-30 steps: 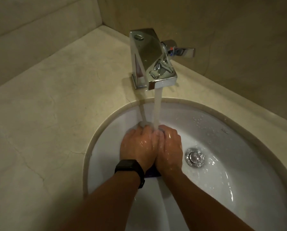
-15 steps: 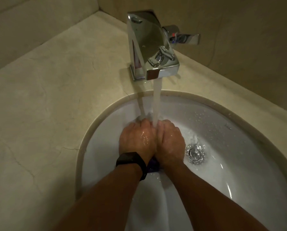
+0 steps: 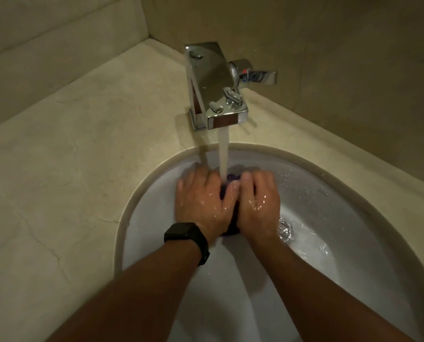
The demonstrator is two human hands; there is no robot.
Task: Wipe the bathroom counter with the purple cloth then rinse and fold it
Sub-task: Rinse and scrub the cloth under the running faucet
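Since half a second ago both hands have eased apart, baring the purple cloth under the water stream. It sits bunched between the left hand and right hand, whose fingers curl round it, low in the sink basin. Soaked, it should be soft, heavy and dripping; gripping the whole wad for wringing seems best, corners later for folding. The faucet hangs close above, the drain lies just right, and the stone surface looks the likeliest flat room, leftward
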